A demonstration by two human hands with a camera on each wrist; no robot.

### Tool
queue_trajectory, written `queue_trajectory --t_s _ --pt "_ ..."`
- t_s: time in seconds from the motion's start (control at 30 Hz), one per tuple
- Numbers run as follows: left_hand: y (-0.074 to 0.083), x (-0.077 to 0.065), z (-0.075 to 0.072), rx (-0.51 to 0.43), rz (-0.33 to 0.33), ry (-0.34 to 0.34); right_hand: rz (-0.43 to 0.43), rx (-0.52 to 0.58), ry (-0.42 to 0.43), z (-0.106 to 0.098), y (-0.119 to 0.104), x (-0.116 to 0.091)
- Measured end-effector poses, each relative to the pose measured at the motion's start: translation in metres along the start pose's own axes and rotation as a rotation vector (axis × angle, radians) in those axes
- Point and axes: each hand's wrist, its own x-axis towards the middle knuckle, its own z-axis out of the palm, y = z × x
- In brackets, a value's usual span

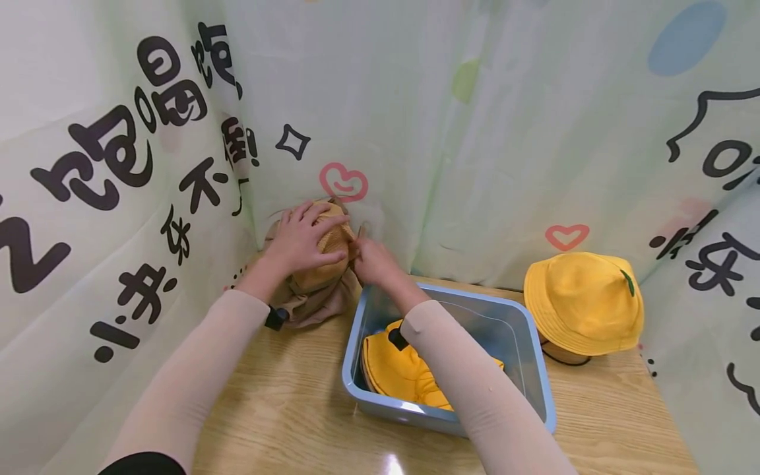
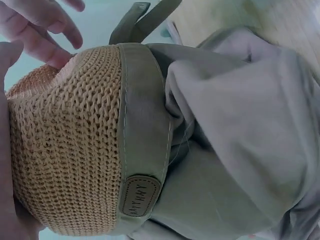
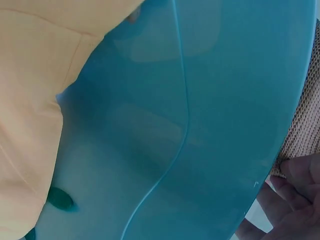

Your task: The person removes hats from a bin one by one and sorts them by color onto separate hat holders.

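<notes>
A sun hat with a woven straw crown and a soft grey-brown cloth brim stands in the back left corner. Around the crown's base runs a cloth band with a small label patch. My left hand rests over the crown, fingers spread. On the crown's right side my right hand pinches the woven edge between thumb and fingers, as the right wrist view also shows. A cloth strap sticks out beside the band.
Close to my right forearm is a blue plastic bin with yellow cloth hats inside. Right of it, a yellow bucket hat with a green leaf sits raised above the wooden table. Printed curtains enclose the back and sides.
</notes>
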Motion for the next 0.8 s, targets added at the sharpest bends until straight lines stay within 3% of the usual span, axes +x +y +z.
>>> queue_trajectory --t_s 0.27,0.47,0.8 --pt "-0.011 0.002 0.003 -0.076 0.008 -0.003 -0.018 0.03 -0.001 -0.003 0.001 0.005" --pt "-0.019 -0.002 0.006 -0.149 0.026 0.073 -0.031 0.021 0.018 -0.007 -0.001 0.006" --pt "-0.029 -0.006 0.016 -0.137 0.019 0.1 -0.036 -0.007 0.027 0.002 -0.002 0.007"
